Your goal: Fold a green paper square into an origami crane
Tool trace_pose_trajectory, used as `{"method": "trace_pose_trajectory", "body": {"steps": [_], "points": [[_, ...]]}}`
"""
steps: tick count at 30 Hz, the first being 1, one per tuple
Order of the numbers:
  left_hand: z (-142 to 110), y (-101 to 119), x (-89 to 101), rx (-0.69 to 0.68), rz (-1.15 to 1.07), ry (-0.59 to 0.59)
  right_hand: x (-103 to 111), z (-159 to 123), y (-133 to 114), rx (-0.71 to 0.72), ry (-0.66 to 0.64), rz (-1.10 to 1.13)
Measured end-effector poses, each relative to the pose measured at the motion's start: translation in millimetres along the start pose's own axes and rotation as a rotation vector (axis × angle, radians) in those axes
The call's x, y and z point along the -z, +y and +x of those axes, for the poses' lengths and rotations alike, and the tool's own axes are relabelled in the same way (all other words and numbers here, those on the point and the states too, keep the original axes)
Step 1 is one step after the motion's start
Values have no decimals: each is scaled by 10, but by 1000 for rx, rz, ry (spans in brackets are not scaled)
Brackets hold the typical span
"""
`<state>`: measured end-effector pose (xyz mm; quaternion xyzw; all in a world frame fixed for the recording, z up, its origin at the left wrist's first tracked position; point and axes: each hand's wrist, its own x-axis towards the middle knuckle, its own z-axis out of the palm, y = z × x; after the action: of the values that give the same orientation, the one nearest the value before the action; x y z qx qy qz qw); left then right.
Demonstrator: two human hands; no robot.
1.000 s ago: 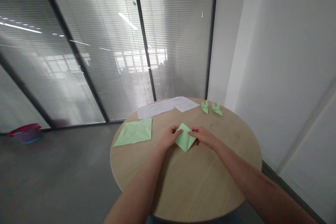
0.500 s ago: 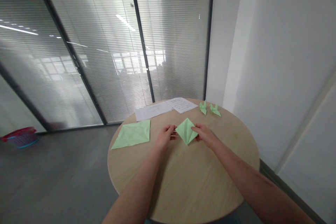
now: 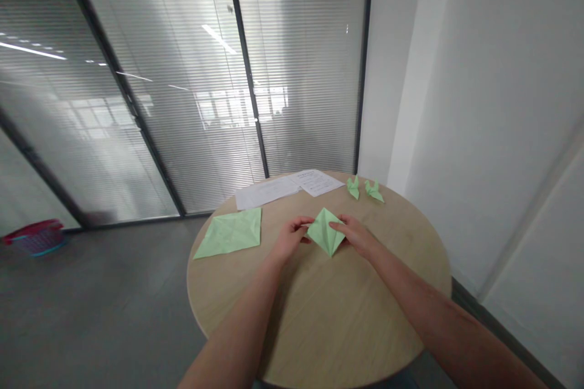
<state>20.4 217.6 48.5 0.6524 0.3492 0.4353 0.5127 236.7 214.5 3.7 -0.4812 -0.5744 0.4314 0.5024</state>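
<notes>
A light green folded paper [image 3: 325,232], diamond-shaped with creases running down its middle, is between my two hands over the round table. My right hand [image 3: 354,233] grips its right corner, thumb on the front face and the other fingers behind. At the left corner, my left hand [image 3: 292,236] pinches the edge between thumb and fingers. Left of my left hand lies a flat, creased green sheet [image 3: 235,232]. Two small green origami birds [image 3: 353,187] stand side by side beyond my right hand.
White printed sheets [image 3: 269,191] overlap along the far side of the round wooden table [image 3: 337,322]. A red and blue basket [image 3: 39,237] sits on the floor at far left. A glass partition with blinds [image 3: 301,73] rises behind the table, and a white wall [image 3: 502,103] is on the right.
The folded paper has turned slightly, its bottom tip shifting right and a little lower. My left hand has moved slightly right, its fingers now closer over the left corner.
</notes>
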Motion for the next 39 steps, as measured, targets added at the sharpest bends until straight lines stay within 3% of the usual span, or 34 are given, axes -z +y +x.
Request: {"method": "trace_pose_trajectory", "body": {"steps": [10,18,24,33,39], "points": [[2,-80,-20,-11,169,-108,3,-18,-40,8,68,-20],[-74,43,-15,-260,401,-214,-29,-45,-52,-35,5,37],[-74,46,2,-263,496,-249,-33,-90,-105,-18,-69,24],[34,-135,-18,-195,379,-63,-67,-134,-168,8,-163,62],[35,-116,-32,-134,286,-6,-73,-139,-178,9,-238,41]]}}
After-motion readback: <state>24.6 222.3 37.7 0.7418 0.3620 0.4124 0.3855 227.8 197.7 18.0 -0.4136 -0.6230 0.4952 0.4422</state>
